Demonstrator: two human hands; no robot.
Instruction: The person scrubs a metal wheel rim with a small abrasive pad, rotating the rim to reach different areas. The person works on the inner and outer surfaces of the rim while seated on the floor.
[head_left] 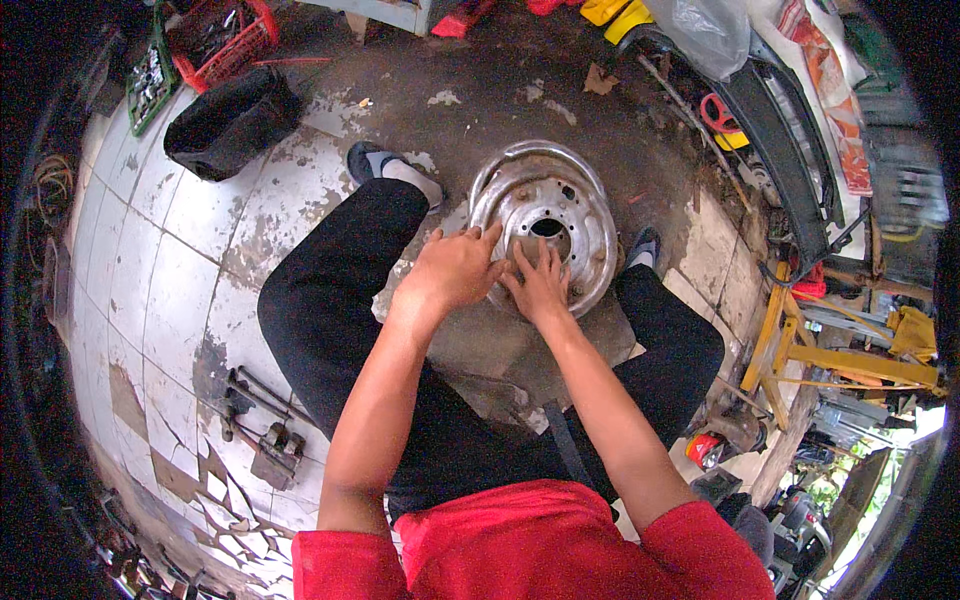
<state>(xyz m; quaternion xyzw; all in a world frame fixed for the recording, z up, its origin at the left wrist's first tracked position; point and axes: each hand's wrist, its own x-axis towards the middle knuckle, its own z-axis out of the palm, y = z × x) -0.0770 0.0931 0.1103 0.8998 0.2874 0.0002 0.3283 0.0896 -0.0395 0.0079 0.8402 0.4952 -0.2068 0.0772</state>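
A bare steel wheel rim (590, 190) lies face up on the floor between my feet, with a round centre hole and smaller holes around it. My left hand (455, 268) rests on its near left edge, fingers apart. Beside it, my right hand (541, 285) lies on the near part of the wheel's face with fingers spread. Under the right fingertips is a dull brown patch; whether it is a thin sheet or the metal itself I cannot make out. A flat grey-brown sheet (480, 345) lies under the wheel's near side, between my legs.
At the far left are a black open container (235, 120), a red basket (225, 45) and a green tray (150, 80). Metal tools (270, 435) lie on the tiles to my left. A yellow frame (780, 350) and a black panel (775, 150) stand at right. Broken tiles (235, 520) lie near left.
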